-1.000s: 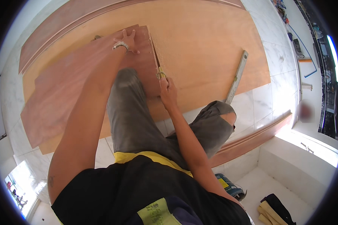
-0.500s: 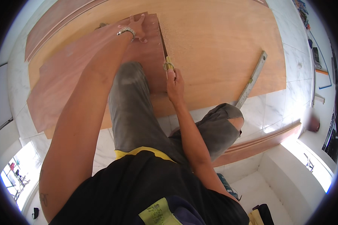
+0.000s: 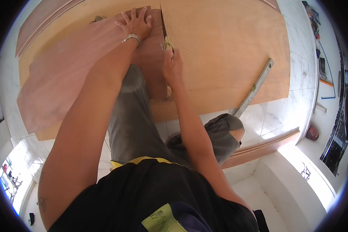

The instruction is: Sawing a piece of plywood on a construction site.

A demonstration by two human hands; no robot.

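My left hand (image 3: 137,26) lies flat with fingers spread on a reddish-brown plywood panel (image 3: 81,73), close to its far right corner. A metal-banded bracelet or watch (image 3: 132,37) circles that wrist. At the panel's right edge, my right hand (image 3: 173,69) is closed round the pale yellow handle of a saw (image 3: 167,41); the grip is partly hidden by my fingers. Its thin dark blade points away from me along the edge. Sawdust is scattered over the lighter plywood sheet (image 3: 228,46) beneath. My bent left knee (image 3: 134,79) rests at the panel.
A metal spirit level (image 3: 255,87) lies slanted across the sheet's near right edge. Long reddish boards (image 3: 263,149) lie on the white tiled floor behind my right knee. Another reddish board (image 3: 42,29) is at the far left. Tools and a blue rod (image 3: 328,97) line the right side.
My right hand has pushed the saw forward, away from me, along the panel's edge. My left hand stays pressed on the panel. The view has shifted slightly.
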